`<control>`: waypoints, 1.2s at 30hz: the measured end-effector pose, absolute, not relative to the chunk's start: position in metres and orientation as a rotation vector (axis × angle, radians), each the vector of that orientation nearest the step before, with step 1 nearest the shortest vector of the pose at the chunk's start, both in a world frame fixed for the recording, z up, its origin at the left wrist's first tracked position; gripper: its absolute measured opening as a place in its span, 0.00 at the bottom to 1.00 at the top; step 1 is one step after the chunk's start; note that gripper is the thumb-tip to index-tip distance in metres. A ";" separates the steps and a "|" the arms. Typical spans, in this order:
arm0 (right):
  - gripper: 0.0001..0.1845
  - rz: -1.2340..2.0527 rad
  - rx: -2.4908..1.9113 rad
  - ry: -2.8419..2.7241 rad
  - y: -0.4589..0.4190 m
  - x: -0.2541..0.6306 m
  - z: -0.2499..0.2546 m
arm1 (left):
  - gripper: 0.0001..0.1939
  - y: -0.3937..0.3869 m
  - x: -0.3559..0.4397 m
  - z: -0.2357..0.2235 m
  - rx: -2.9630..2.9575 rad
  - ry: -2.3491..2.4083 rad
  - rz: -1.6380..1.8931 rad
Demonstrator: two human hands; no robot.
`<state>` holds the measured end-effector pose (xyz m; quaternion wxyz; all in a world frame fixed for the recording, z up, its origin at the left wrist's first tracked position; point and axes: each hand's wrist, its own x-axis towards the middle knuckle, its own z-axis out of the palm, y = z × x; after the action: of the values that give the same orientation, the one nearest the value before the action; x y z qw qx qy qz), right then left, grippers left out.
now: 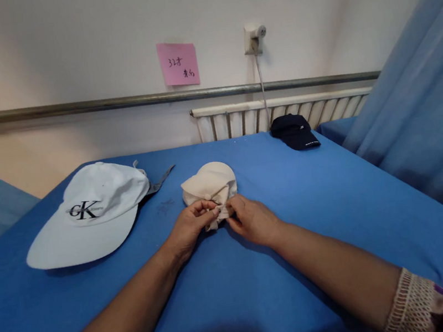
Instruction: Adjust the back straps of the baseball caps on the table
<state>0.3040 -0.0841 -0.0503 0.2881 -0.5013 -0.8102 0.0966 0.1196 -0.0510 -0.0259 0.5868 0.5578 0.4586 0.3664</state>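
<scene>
A beige cap (209, 183) lies in the middle of the blue table (315, 201), its back strap turned toward me. My left hand (191, 227) pinches the strap at the cap's near edge from the left. My right hand (251, 220) pinches the same strap from the right, fingertips almost touching the left ones. Both hands are closed on the strap, which their fingers mostly hide.
A white cap (87, 218) with a dark logo lies to the left, its strap loose behind it. A dark navy cap (295, 131) sits at the far right of the table. A radiator (280, 112) and wall stand behind, blue curtains (425, 100) to the right.
</scene>
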 end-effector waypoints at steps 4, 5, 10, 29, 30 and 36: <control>0.06 0.309 -1.300 -2.156 -0.084 0.307 -0.049 | 0.16 -0.050 0.117 -0.027 1.326 1.062 0.829; 0.05 0.309 -1.301 -2.155 -0.084 0.307 -0.049 | 0.16 -0.050 0.117 -0.028 1.329 1.060 0.827; 0.05 0.260 -1.367 -2.146 -0.082 0.308 -0.049 | 0.16 -0.051 0.117 -0.029 1.328 1.061 0.814; 0.10 0.324 -1.259 -2.006 -0.071 0.316 -0.063 | 0.14 -0.061 0.122 -0.032 1.724 0.971 0.761; 0.10 0.326 -1.240 -1.996 -0.071 0.316 -0.064 | 0.13 -0.063 0.123 -0.032 1.792 0.962 0.756; 0.11 0.385 -1.161 -1.951 -0.073 0.320 -0.062 | 0.06 -0.069 0.122 -0.026 2.139 0.992 0.781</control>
<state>0.3196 -0.0730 -0.0620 0.4073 -0.4603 -0.7738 0.1528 0.1224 -0.0694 -0.0257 0.3228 0.8151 0.3780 0.2977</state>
